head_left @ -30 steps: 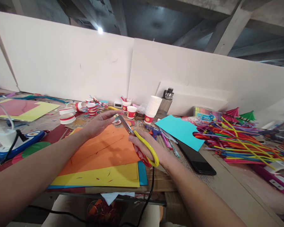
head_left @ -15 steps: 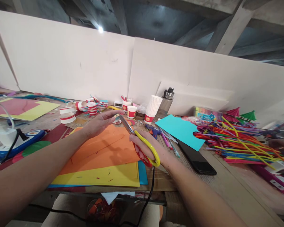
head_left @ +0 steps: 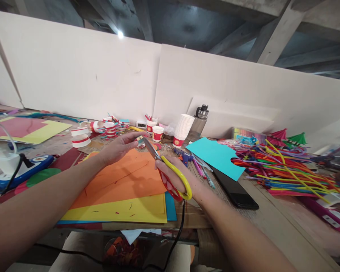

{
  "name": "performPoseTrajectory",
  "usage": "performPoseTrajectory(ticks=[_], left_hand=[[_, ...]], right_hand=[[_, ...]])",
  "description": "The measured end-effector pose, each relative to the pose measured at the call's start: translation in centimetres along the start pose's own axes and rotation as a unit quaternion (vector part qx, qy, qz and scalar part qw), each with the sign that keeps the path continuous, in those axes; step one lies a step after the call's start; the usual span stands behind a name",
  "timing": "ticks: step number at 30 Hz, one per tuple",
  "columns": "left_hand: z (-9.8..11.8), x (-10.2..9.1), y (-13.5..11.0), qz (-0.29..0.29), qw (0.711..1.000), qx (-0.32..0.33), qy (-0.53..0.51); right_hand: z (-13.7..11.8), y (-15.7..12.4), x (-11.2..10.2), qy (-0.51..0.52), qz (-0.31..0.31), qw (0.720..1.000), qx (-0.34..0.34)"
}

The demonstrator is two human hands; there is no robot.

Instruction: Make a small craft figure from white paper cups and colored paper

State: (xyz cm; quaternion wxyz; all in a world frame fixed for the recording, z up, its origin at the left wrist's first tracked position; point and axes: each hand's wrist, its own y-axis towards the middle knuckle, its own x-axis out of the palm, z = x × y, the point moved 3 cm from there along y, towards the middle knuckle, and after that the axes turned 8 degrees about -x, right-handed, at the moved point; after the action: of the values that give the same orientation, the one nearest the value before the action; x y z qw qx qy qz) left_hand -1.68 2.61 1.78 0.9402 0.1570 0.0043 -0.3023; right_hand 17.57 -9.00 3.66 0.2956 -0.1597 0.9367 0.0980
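My left hand is raised over the stacked sheets, its thumb and fingers pinching a small teal and pale paper piece. My right hand grips scissors with a yellow and red handle. The scissor blades point up and left, their tips right beside the small piece; whether they touch it I cannot tell. Below both hands lies an orange sheet on top of a yellow sheet, with a blue sheet showing underneath.
Right of my hands are a cyan sheet, a black phone and many pipe cleaners. Stacked paper cups and a bottle stand behind. A power strip lies left. A black cable hangs at the table edge.
My hands and the scissors stay in nearly the same place. The small paper piece in my left hand has turned slightly, showing more of its pale side.
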Motion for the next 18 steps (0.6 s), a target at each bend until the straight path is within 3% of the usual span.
performPoseTrajectory(ticks=[9, 18], left_hand=[[0.6, 0.1, -0.1, 0.064, 0.990, 0.033, 0.123], [-0.3, -0.4, 0.1, 0.160, 0.979, 0.014, 0.122]], right_hand=[[-0.7, 0.0, 0.4, 0.007, 0.012, 1.000, -0.002], [1.4, 0.4, 1.2, 0.070, -0.016, 0.997, -0.011]])
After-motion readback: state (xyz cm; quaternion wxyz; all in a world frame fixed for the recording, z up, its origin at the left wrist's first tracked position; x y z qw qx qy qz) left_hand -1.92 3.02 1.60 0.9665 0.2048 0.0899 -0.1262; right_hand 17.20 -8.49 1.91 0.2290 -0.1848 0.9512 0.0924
